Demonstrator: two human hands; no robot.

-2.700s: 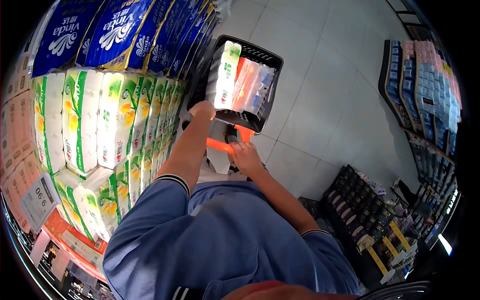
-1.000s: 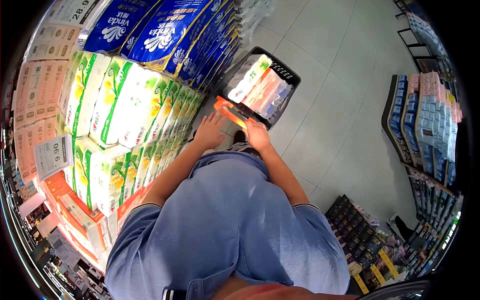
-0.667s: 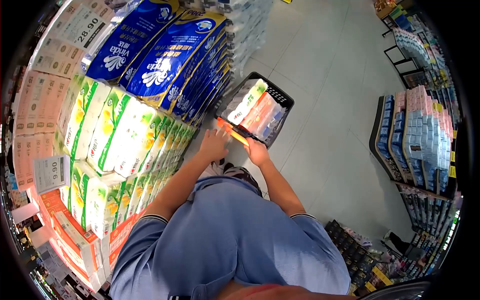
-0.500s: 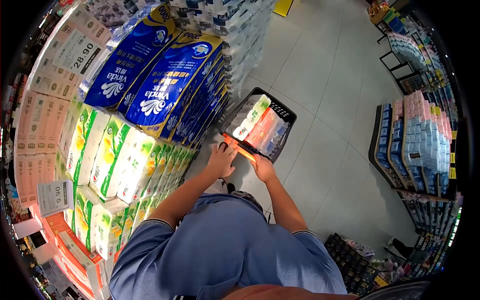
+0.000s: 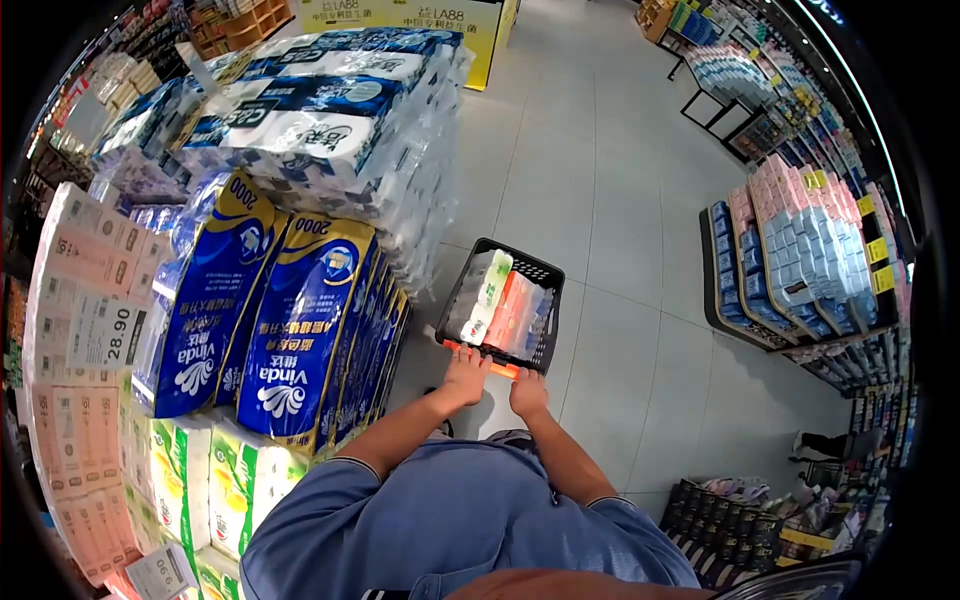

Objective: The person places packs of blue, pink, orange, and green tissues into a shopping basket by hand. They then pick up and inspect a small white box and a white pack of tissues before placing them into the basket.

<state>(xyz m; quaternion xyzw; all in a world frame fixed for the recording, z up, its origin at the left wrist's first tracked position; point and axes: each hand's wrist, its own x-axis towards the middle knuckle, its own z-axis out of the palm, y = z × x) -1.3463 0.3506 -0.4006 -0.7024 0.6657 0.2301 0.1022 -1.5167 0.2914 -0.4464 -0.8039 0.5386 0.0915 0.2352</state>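
In front of my body stands a shopping cart with a black slotted basket (image 5: 548,275) and an orange handle (image 5: 505,369). My left hand (image 5: 464,378) is closed over the handle's left part. Further right, my right hand (image 5: 529,392) wraps the same bar near its end. Inside the basket lie a white and green tissue pack (image 5: 487,292), a reddish-orange pack (image 5: 511,305) beside it, and a clear, pale plastic-wrapped item (image 5: 533,318) at the right. The lower part of the cart is mostly hidden.
Close on my left rise stacked blue Vinda packs (image 5: 300,330), green and white tissue packs (image 5: 235,480) and price signs (image 5: 100,330). Plastic-wrapped paper packs (image 5: 310,120) stand ahead left. Grey tiled floor (image 5: 600,200) stretches forward. A display of pink and blue packs (image 5: 800,240) is at right.
The view has shifted forward along the aisle; the Vinda stack now sits lower and further left, and a yellow display shows more ahead. Both hands stay on the handle, my left hand now wrapped over it.
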